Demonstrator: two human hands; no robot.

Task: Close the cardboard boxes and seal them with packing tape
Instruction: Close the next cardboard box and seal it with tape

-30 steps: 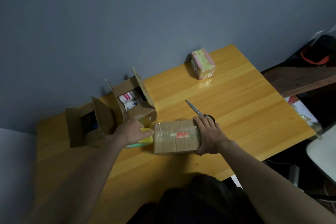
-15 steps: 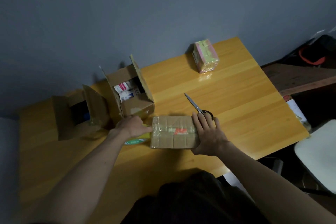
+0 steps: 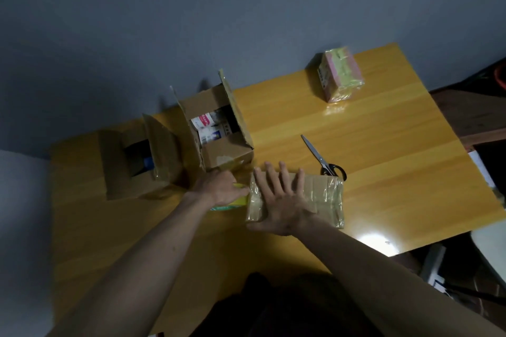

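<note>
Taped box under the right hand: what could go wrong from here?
1. The right hand lies flat on the box while the left hand grips the tape roll at its edge; a hard pull could skew the tape.
2. The scissors lie just behind the box; sliding it might knock them.

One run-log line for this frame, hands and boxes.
right hand flat on taped box | left hand grips tape roll | open boxes unsealed

brown taped box (image 3: pixel 320 194), yellow wooden table (image 3: pixel 383 161), pink-and-green packet (image 3: pixel 341 74), black-handled scissors (image 3: pixel 324 159)
</note>
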